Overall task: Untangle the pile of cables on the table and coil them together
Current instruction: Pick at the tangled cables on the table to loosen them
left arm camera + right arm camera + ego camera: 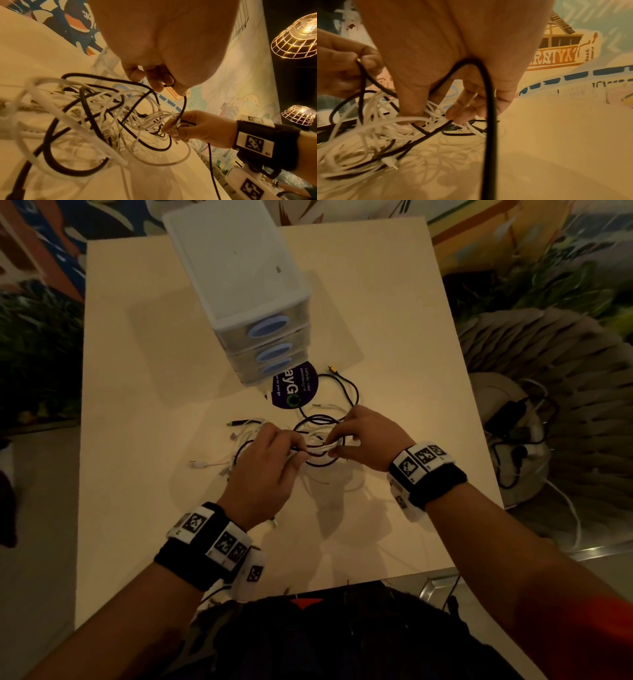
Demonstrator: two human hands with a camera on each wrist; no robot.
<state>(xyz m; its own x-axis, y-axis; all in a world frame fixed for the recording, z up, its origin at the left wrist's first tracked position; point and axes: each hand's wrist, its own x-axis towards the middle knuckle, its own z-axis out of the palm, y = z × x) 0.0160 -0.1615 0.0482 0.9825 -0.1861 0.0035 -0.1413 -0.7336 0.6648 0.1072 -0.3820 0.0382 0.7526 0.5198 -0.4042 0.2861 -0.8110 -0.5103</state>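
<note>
On the left, my left hand (263, 463) pinches a black cable (184, 104) between thumb and fingertips, lifted just above the table (137, 371). Between the hands, the pile (102, 115) of white and black cables hangs half raised, still knotted. On the right, my right hand (368, 436) grips a bunch of white strands, with a black loop (488, 94) running through its curled fingers. I would hold the bunch steady and feed the black cable out slowly, not tugging, lest the knots tighten.
</note>
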